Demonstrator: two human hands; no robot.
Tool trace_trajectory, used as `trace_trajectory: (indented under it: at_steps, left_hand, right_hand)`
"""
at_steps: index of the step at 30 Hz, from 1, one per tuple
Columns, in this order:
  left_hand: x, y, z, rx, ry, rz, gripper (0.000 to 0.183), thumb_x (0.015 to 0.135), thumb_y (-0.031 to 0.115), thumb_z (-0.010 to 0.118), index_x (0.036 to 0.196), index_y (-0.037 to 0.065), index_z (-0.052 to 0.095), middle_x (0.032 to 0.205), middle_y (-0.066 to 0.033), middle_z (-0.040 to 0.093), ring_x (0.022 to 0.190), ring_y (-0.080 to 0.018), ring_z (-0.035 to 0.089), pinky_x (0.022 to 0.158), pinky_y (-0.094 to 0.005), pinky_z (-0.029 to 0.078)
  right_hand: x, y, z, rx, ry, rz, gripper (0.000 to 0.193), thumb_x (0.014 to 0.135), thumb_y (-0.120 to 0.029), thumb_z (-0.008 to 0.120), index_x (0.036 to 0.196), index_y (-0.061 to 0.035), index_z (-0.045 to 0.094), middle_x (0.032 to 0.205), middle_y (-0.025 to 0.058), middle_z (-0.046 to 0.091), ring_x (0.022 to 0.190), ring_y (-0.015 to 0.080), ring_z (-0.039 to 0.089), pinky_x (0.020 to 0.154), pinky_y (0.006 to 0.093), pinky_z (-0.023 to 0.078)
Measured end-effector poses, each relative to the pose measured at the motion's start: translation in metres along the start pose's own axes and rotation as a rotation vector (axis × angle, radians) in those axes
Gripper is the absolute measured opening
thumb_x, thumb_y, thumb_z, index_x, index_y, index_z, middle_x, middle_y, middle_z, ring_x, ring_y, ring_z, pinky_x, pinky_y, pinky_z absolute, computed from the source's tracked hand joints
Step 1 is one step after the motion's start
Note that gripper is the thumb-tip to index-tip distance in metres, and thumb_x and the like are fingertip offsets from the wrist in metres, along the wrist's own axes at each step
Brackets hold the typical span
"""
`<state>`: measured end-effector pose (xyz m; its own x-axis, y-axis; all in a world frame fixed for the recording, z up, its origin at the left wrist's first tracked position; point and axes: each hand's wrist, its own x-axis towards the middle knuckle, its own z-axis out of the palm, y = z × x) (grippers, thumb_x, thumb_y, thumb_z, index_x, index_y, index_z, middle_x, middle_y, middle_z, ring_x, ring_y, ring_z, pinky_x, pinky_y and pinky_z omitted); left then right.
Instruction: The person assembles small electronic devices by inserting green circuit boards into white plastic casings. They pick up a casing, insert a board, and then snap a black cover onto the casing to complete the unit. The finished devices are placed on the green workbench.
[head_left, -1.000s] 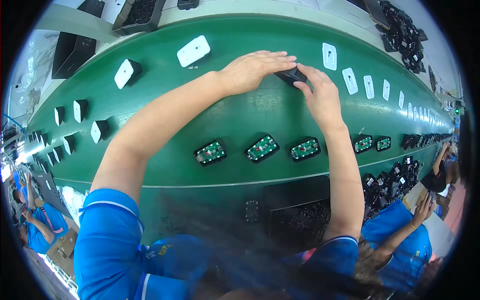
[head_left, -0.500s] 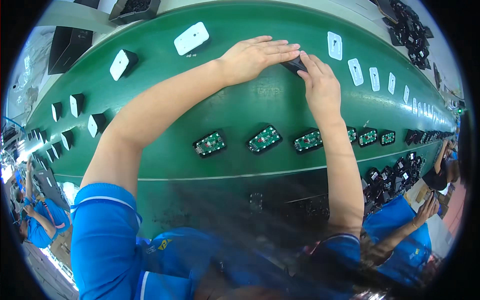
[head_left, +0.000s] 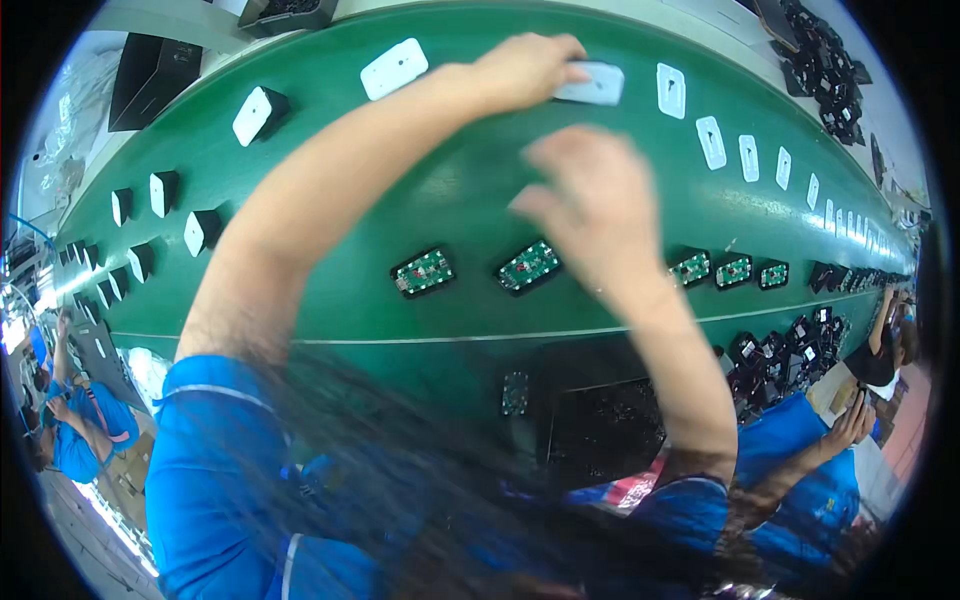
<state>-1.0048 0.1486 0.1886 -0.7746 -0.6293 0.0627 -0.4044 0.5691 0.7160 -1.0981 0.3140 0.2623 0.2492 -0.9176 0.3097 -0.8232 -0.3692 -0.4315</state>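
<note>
My left hand point(head_left: 530, 72) reaches to the far side of the green bench, its fingers closed on the left end of a flat, pale white cover piece point(head_left: 598, 84). What lies beneath that piece is hidden. My right hand point(head_left: 597, 205) is apart from it, blurred by motion over the bench, thumb and fingers spread with nothing visible between them. Below stand black casings with green circuit boards, one casing point(head_left: 528, 267) left of my right wrist and another point(head_left: 423, 272) farther left. Beyond my left forearm lies a white-faced unit point(head_left: 394, 69).
Several white covers point(head_left: 672, 91) run down the right side of the green bench point(head_left: 460, 200). White-faced black units point(head_left: 262, 115) stand on the left. Black parts are heaped at a bin point(head_left: 785, 355) near a co-worker's hand point(head_left: 850, 420). A black tray point(head_left: 605, 430) lies nearby.
Both hands were together on a dark casing; now my right hand has come away toward me. My left hand has shifted slightly farther off, and a white piece shows at its fingers.
</note>
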Motion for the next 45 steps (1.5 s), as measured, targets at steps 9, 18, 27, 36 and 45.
trace_trajectory:
  at_steps: [9, 18, 27, 36, 45]
  left_hand:
    - [0.005, 0.001, -0.049, -0.134, -0.36, -0.574, 0.047, 0.091, 0.045, 0.055, 0.107, 0.001, 0.052, 0.077, -0.0107, 0.066, 0.059, -0.0171, 0.061, 0.054, -0.0295, 0.051]
    - [0.015, 0.053, -0.004, 0.333, 0.219, -0.039, 0.041, 0.087, 0.044, 0.058, 0.096, 0.004, 0.06, 0.097, -0.0169, 0.062, 0.088, -0.0363, 0.061, 0.074, -0.045, 0.05]
    - [0.09, 0.11, 0.085, 0.375, 0.007, -0.361, 0.084, 0.073, 0.065, 0.064, 0.109, -0.009, 0.051, 0.11, -0.0199, 0.052, 0.103, -0.0307, 0.054, 0.08, -0.0385, 0.051]
    - [0.086, 0.077, 0.097, 0.588, 0.147, 0.01, 0.044, 0.077, 0.029, 0.07, 0.102, -0.003, 0.055, 0.107, -0.0157, 0.051, 0.102, -0.0304, 0.051, 0.085, -0.0379, 0.048]
    - [0.001, 0.061, 0.069, 0.183, 0.038, 0.333, 0.053, 0.081, 0.004, 0.061, 0.131, 0.005, 0.044, 0.124, -0.0125, 0.052, 0.114, -0.0289, 0.05, 0.095, -0.0379, 0.043]
  right_hand:
    - [-0.025, -0.071, 0.078, -0.085, -0.403, -0.221, 0.049, 0.07, -0.015, 0.068, 0.116, -0.0075, 0.053, 0.11, 0.0088, 0.054, 0.106, 0.0251, 0.05, 0.093, 0.0398, 0.041]
    - [-0.036, 0.018, -0.021, 0.015, -0.022, 0.281, 0.038, 0.068, -0.023, 0.075, 0.095, -0.003, 0.059, 0.095, 0.014, 0.056, 0.093, 0.033, 0.053, 0.078, 0.0432, 0.046]
    - [-0.077, 0.099, -0.059, -0.188, -0.085, 0.607, 0.042, 0.078, -0.025, 0.072, 0.109, -0.0022, 0.056, 0.1, 0.0139, 0.06, 0.091, 0.0304, 0.059, 0.078, 0.0393, 0.047]
    - [-0.08, 0.1, -0.061, -0.017, -0.091, 0.554, 0.039, 0.073, -0.004, 0.071, 0.109, 0.0001, 0.057, 0.101, 0.017, 0.06, 0.094, 0.0349, 0.06, 0.081, 0.0415, 0.049]
    - [-0.064, 0.12, -0.059, 0.006, 0.099, 0.454, 0.038, 0.075, -0.002, 0.069, 0.111, -0.0023, 0.059, 0.105, 0.0145, 0.063, 0.096, 0.032, 0.061, 0.082, 0.0386, 0.049]
